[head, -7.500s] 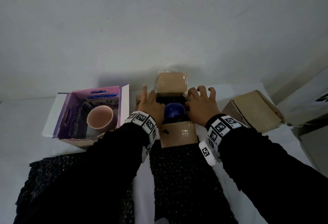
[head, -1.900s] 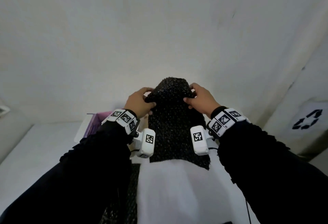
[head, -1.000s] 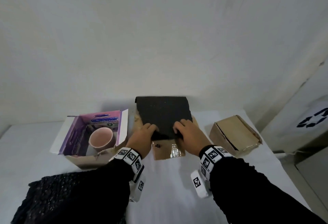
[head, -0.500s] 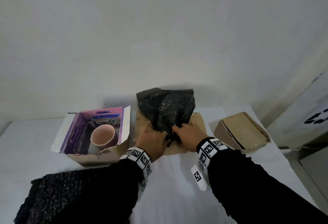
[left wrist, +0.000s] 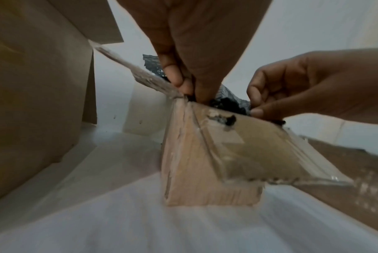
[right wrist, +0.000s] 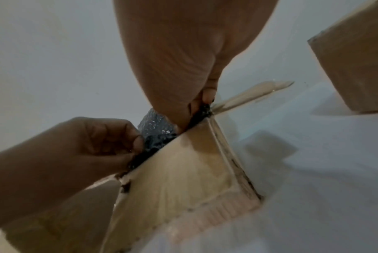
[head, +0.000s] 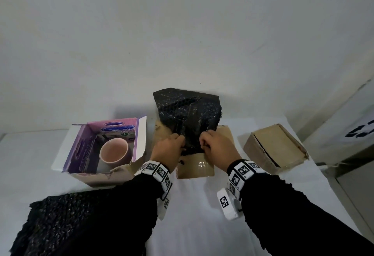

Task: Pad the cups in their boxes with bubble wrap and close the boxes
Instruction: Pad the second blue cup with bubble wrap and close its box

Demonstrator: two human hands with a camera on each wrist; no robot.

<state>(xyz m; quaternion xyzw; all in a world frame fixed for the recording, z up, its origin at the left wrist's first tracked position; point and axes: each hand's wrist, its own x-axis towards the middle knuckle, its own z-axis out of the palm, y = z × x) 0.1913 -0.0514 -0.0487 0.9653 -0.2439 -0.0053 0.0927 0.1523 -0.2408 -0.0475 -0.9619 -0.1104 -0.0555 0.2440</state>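
Step in hand: the left hand (head: 169,151) and right hand (head: 217,148) each pinch the near edge of a black bubble-wrap sheet (head: 189,114) and tuck it down inside the near wall of the open brown cardboard box in the middle (head: 195,167); most of the sheet stands bunched above the opening.
Done, by my reading: the closed brown cardboard box on the right (head: 276,147) looks finished; its contents are hidden.
Left: push the sheet fully in and fold the middle box's flaps; then pad and close the open purple printed box (head: 81,150), where a pink cup (head: 114,152) stands bare.
Middle cup: hidden under the wrap.
Boxes: three, side by side on the white tabletop (head: 192,215).
Cups visible: one.
Bubble-wrap sheets: two; the spare black bubble-wrap sheet (head: 60,223) lies near-left.
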